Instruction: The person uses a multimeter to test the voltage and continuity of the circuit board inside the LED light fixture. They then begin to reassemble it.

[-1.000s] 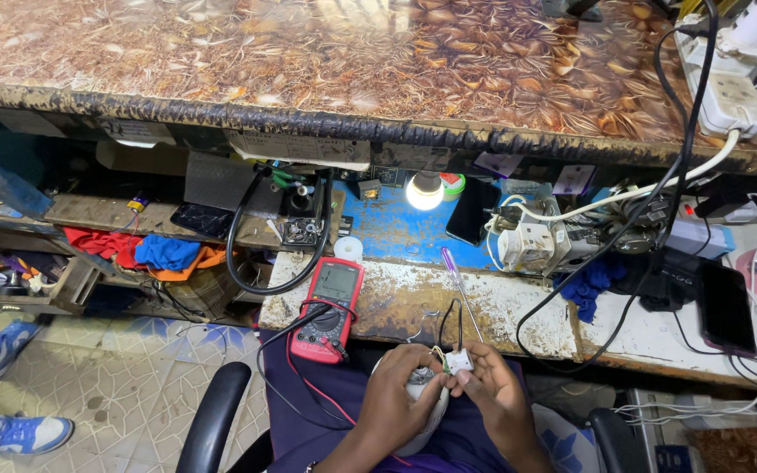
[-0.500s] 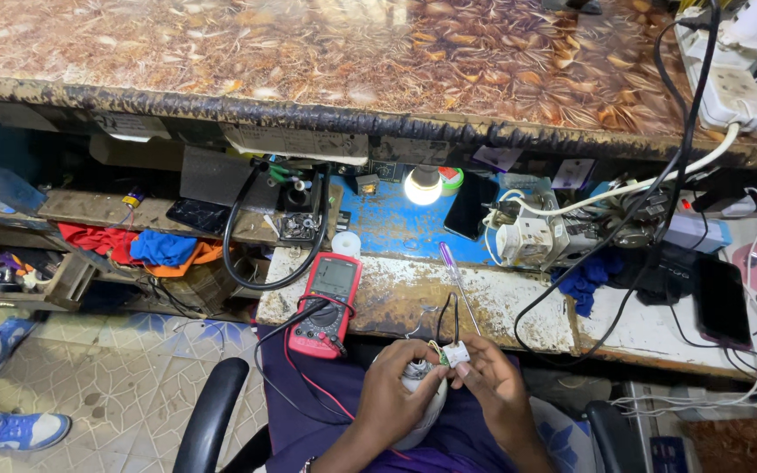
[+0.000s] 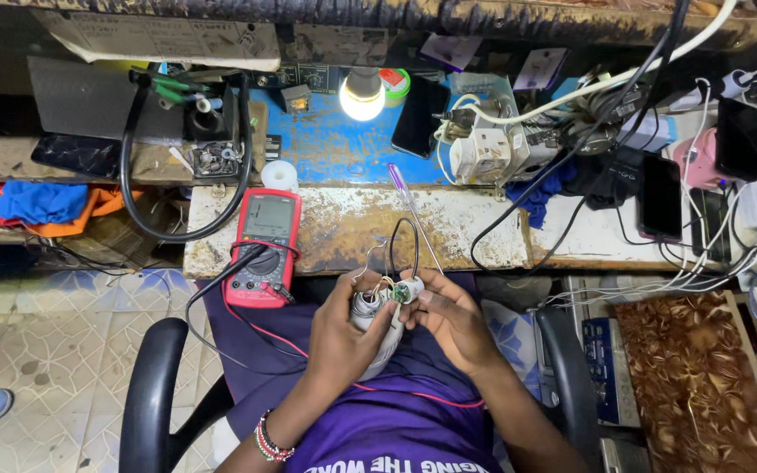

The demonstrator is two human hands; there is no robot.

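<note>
Left hand curled tight round a white bulb, gripping its body over the lap | right hand half closed, fingertips pinching the bulb's small base piece with loose wires | red multimeter just beside, on the bench edge | lit lamp beyond.

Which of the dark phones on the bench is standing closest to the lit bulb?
The black phone leaning just right of the lit bulb, on the blue panel. The other phones lie far right among the white cables.
</note>
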